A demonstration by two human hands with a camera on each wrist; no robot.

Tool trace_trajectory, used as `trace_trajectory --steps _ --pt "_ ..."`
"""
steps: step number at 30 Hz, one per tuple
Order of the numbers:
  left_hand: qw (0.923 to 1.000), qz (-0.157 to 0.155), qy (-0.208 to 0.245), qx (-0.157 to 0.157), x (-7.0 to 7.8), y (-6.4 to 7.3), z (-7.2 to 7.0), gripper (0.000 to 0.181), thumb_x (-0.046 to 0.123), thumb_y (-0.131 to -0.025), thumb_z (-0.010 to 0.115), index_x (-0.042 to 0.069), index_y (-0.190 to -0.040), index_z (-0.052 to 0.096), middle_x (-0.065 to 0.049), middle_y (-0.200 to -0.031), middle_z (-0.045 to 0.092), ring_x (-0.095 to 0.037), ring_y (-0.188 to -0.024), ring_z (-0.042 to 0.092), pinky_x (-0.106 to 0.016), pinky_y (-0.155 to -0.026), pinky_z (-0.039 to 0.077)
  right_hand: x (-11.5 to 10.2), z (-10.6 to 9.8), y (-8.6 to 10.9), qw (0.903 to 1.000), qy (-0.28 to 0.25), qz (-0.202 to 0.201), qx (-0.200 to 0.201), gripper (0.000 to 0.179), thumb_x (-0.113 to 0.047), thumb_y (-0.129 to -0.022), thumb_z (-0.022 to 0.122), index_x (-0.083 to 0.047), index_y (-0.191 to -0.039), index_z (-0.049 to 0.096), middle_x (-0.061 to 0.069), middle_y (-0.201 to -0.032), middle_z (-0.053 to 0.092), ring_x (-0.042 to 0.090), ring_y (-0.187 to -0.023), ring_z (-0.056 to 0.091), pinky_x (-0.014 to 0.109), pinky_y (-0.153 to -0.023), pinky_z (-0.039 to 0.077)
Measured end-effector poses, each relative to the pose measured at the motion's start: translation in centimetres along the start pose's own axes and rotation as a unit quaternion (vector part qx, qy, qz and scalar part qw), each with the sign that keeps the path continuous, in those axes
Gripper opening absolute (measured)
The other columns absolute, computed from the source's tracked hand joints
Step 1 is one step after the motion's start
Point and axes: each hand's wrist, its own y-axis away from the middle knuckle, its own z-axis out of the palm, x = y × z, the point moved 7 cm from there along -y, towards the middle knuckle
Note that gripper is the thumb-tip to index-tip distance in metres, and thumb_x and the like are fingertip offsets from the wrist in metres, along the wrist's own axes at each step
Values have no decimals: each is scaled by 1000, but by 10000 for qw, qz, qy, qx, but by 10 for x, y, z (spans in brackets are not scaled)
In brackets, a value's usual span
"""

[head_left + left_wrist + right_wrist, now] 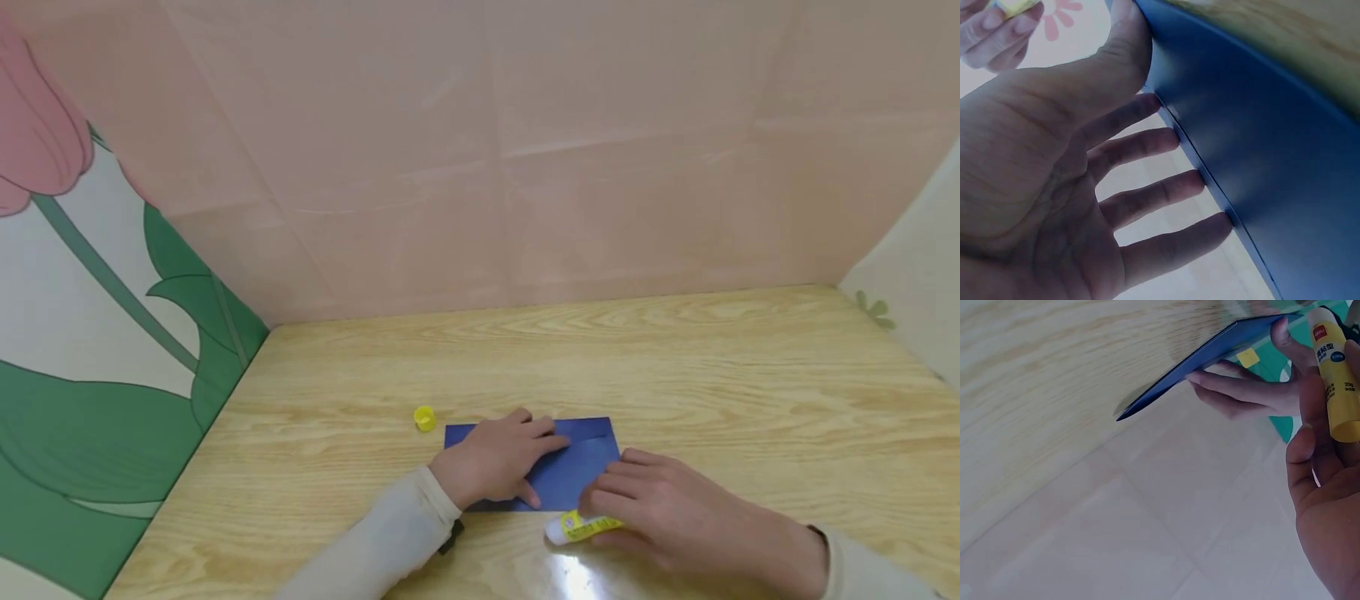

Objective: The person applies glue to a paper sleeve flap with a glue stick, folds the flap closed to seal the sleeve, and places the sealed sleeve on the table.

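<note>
A blue sheet of paper [577,479] with a folded strip along its far edge lies on the table. Across it rests my left hand [498,458], fingers spread; in the left wrist view the fingertips touch the blue paper [1266,144] along the fold. My right hand [667,508] grips a yellow glue stick [581,527] just off the paper's near right corner. In the right wrist view the glue stick [1335,381] is uncapped, its white end pointing toward the paper. Beyond the left hand, a small yellow cap [424,418] stands by the paper's far left corner.
The wood-grain table [337,367] reaches back to a creased pink cloth [525,167]. A panel with a tulip print [97,350] borders the left side, and a white panel [911,283] the right. Something black [451,537] shows under the left wrist.
</note>
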Motion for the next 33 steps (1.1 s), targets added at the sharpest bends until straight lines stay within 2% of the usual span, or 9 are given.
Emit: trace_trajectory --steps 5,11,16,19,22,25,27,31,33 --pt "9997 -101 -176 -159 4 -9 0 85 59 -78 72 35 -153 38 13 -145 43 -10 -119 47 -23 -82 54 -1 0 1 9999 76 -110 90 22 -34 -86 76 -26 -104 65 -20 -100 63 -2 -90 58 25 -83 47" --pt "9969 -262 -566 -490 11 -26 -2 105 58 -66 84 43 -154 29 17 -145 41 -11 -116 49 -25 -81 55 -4 1 0 9988 184 -324 315 22 -34 -87 76 -26 -103 64 -20 -98 62 0 -90 58 25 -82 46" --pt "9944 -474 -292 -903 13 -37 -3 123 43 -59 94 49 -155 17 17 -154 37 -13 -113 56 -27 -85 54 -4 1 0 9989 236 -282 283 21 -35 -88 75 -25 -103 64 -19 -98 62 0 -89 57 25 -82 46" --pt "9931 -508 -309 -1010 15 -40 -3 129 38 -57 95 49 -156 13 15 -157 36 -13 -105 62 -25 -87 54 -5 0 0 9989 271 -261 262 21 -35 -87 76 -25 -102 64 -19 -97 62 1 -89 58 26 -83 46" --pt "9944 -406 -554 -806 20 -41 -5 127 37 -56 95 44 -157 19 16 -154 38 -11 -108 60 -24 -86 54 -4 0 0 9994 241 -170 177 22 -35 -86 76 -26 -102 64 -20 -97 62 0 -89 57 25 -82 46" --pt "9951 -200 -880 -401 25 -39 -6 119 41 -55 95 35 -156 31 16 -151 40 -8 -116 54 -22 -88 54 -3 1 0 9997 204 -90 87 21 -36 -86 76 -26 -102 64 -20 -97 62 -1 -88 57 25 -82 46" --pt "9946 -49 -1029 -116 27 -37 -6 112 42 -55 95 29 -152 41 15 -150 42 -7 -118 52 -20 -92 52 -4 1 -1 9994 223 -196 169 22 -35 -86 77 -25 -102 64 -19 -96 61 0 -87 57 25 -81 46" --pt "9965 187 -789 206 25 -32 -7 90 39 -60 94 22 -140 58 10 -150 49 -8 -115 56 -17 -93 50 -5 -1 -2 9980 270 -420 382 25 -35 -84 79 -24 -101 64 -18 -95 61 0 -85 56 24 -80 46" --pt "9981 243 -526 220 23 -29 -7 84 37 -62 93 20 -137 61 8 -151 49 -9 -114 57 -16 -92 50 -5 -2 -2 9976 278 -475 428 26 -34 -83 80 -24 -101 64 -18 -95 62 1 -85 56 24 -80 46"
